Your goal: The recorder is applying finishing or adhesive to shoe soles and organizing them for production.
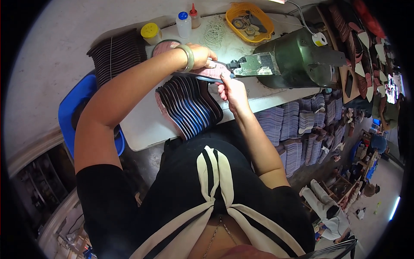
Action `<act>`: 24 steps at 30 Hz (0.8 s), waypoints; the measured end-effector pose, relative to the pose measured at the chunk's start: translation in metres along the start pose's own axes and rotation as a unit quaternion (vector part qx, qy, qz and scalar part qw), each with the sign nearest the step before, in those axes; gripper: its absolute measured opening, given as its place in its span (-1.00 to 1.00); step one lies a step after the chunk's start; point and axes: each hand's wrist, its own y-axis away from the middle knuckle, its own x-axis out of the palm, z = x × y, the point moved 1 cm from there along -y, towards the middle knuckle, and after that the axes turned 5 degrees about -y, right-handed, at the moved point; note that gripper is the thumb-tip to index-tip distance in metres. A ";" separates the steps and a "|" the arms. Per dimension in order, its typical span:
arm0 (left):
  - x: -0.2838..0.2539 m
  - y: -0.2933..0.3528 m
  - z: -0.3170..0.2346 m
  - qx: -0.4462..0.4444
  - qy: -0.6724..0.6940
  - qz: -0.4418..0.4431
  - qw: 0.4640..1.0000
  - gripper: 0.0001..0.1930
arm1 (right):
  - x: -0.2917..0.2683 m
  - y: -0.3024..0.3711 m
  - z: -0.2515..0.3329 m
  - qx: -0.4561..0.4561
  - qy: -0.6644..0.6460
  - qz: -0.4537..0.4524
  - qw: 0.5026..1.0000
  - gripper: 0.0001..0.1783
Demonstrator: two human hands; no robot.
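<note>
My left hand (201, 56), with a bangle on its wrist, lies over a shoe insole (217, 71) with a pinkish patterned face and dark edge, fingers curled onto it. The insole slants across the white table. Its right end is pinched by my right hand (235, 91), thumb on top. That end meets the small dark head of a green machine (297, 58), whose flat worn arm reaches toward me. The exact contact point is too small to make out. Just in front of my hands stands a row of similar insoles (189, 105), packed on edge.
Behind my left arm sits a string-tied insole bundle (116, 56), above a blue bin (64, 103). Along the back are a yellow-lidded jar (151, 32), a blue-capped bottle (183, 26), a red-tipped bottle (194, 18) and a yellow basket (267, 32). More insole stacks (291, 123) fill the lower right.
</note>
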 end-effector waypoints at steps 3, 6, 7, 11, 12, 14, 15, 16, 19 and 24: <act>0.008 0.008 -0.004 -0.033 0.081 0.001 0.996 -0.60 | -0.005 -0.001 0.006 -0.011 0.025 0.006 1.000 -0.59; 0.015 0.014 -0.012 -0.073 0.138 0.018 0.987 -0.57 | -0.007 0.000 0.012 -0.022 0.051 0.015 0.998 -0.59; 0.021 0.014 -0.011 -0.063 0.148 -0.004 0.987 -0.57 | -0.007 0.000 0.014 -0.023 0.066 0.011 0.997 -0.59; 0.045 0.012 -0.012 -0.044 0.212 -0.033 0.976 -0.54 | -0.005 0.000 0.013 -0.035 0.082 -0.002 0.996 -0.60; 0.050 0.012 -0.013 -0.042 0.236 -0.044 0.970 -0.53 | -0.004 0.000 0.012 -0.035 0.081 -0.002 0.996 -0.60; 0.061 0.010 -0.014 -0.044 0.244 -0.060 0.967 -0.53 | -0.004 -0.001 0.009 -0.055 0.083 -0.018 0.995 -0.61; 0.065 0.010 -0.015 -0.046 0.264 -0.096 0.959 -0.54 | -0.005 -0.002 0.008 -0.055 0.082 -0.018 0.995 -0.61; 0.070 0.010 -0.015 -0.047 0.284 -0.131 0.949 -0.55 | -0.006 -0.003 0.007 -0.074 0.090 -0.026 0.993 -0.61; 0.079 0.009 -0.021 -0.068 0.323 -0.143 0.933 -0.54 | -0.007 0.003 0.011 -0.079 0.121 -0.042 0.989 -0.62; 0.091 0.013 -0.042 -0.137 0.380 -0.219 0.888 -0.51 | -0.023 0.013 -0.011 -0.193 0.129 -0.040 0.972 -0.60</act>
